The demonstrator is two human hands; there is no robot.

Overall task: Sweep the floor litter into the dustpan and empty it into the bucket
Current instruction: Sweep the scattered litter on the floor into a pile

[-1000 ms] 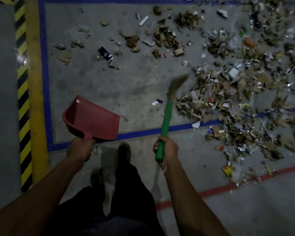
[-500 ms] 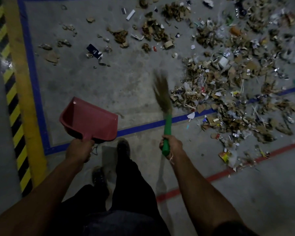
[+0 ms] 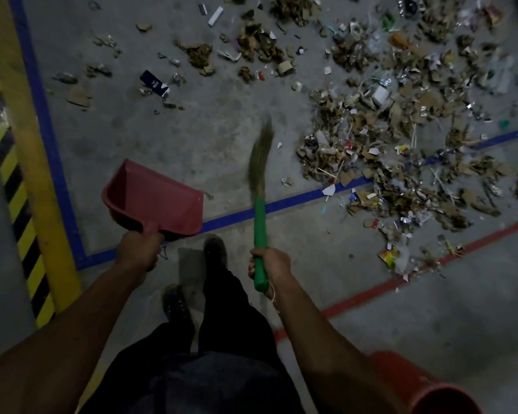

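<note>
Swinging back from the litter, the broom [image 3: 259, 186] is now pointing almost straight ahead, its blurred bristles leaning slightly right above bare concrete where a second ago they were angled toward the heap. Its green handle is crossing over the blue floor line [image 3: 284, 203], and the right hand [image 3: 271, 262] is gripping it near the butt end with fingers curled round it. Left of the broom, the left hand [image 3: 138, 249] is clutching the short handle of the red dustpan [image 3: 156, 201], which is being held tilted above the floor, its open mouth facing up and to the right, nothing visible inside it. Right of the broom, the litter pile [image 3: 401, 138] of cardboard scraps, paper and foil is sprawling across the blue line and down toward the red floor line [image 3: 449, 258]. Beyond the broom, looser scraps are lying scattered, among them a dark blue packet [image 3: 155, 83]. Below the broom, the person's dark trousers and shoes [image 3: 214, 249] are showing between the two forearms. The red bucket [image 3: 425, 386] is sitting at the lower right corner, partly hidden behind the right forearm. Far left of the broom, a yellow band [image 3: 33, 162] and black-and-yellow hazard stripes are bordering the floor.
</note>
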